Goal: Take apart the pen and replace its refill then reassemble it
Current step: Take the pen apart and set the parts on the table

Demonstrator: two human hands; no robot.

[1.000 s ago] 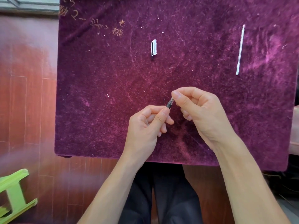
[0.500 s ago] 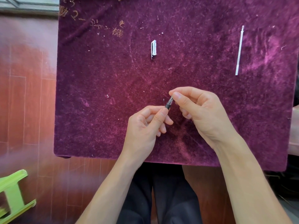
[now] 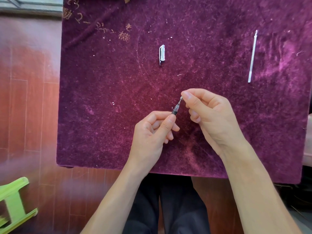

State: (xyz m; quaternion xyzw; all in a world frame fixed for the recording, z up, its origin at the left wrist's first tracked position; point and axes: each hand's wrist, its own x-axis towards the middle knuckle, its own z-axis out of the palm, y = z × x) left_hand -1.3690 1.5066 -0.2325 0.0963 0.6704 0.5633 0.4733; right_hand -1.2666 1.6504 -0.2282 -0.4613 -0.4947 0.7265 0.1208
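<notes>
Above the purple velvet desk (image 3: 101, 115), the left hand (image 3: 152, 132) has its grip closed on the dark pen barrel (image 3: 175, 109). The right hand (image 3: 214, 119) pinches the small metal tip piece (image 3: 181, 99) at the barrel's upper end. The clear pen cap (image 3: 162, 54) lies farther back on the desk, and a thin clear refill (image 3: 252, 56) lies well apart at the right.

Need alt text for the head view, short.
Two bare hands hold a pen over a purple velvet cloth: the left hand grips the dark barrel, the right hand pinches its tip. On the cloth beyond them lie a pen cap and, far right, a thin clear refill.
</notes>
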